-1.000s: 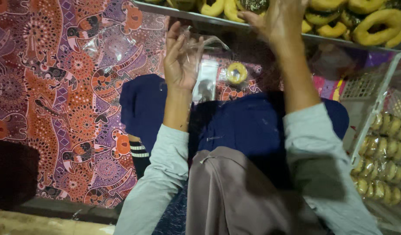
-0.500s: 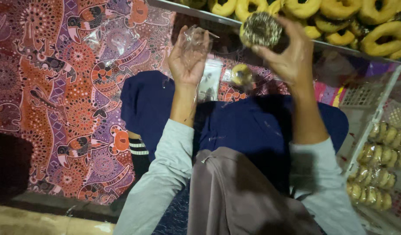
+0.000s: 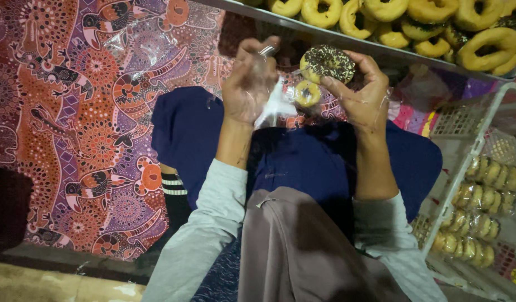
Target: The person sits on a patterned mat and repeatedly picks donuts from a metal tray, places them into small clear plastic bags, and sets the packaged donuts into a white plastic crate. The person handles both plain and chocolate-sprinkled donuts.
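Your right hand (image 3: 363, 98) holds up a sprinkle-topped doughnut (image 3: 327, 63): a round ring with a dark glaze thickly speckled with pale sprinkles, its small hole showing near the middle, its yellow dough visible along the lower edge. Your fingers (image 3: 375, 66) are curled around its right side and clamped on it, thumb below, so it sits tilted toward you just under the edge of the metal tray (image 3: 325, 34). Your left hand (image 3: 248, 84) is raised beside it, fingers pinched together on a small clear plastic bag (image 3: 273, 103) that hangs crumpled down from the grip, close to the doughnut but not touching it. Between your hands, lower down on the patterned cloth (image 3: 73, 112), lies another small yellow doughnut (image 3: 307, 93) wrapped in clear plastic. The tray along the top is filled with plain yellow ring doughnuts (image 3: 437, 17), packed side by side, a few with dark topping. At your right stands a white plastic crate (image 3: 465, 151) holding rows of wrapped doughnuts (image 3: 490, 176) stood on edge in clear bags. Your lap is covered by dark blue fabric (image 3: 303, 162).
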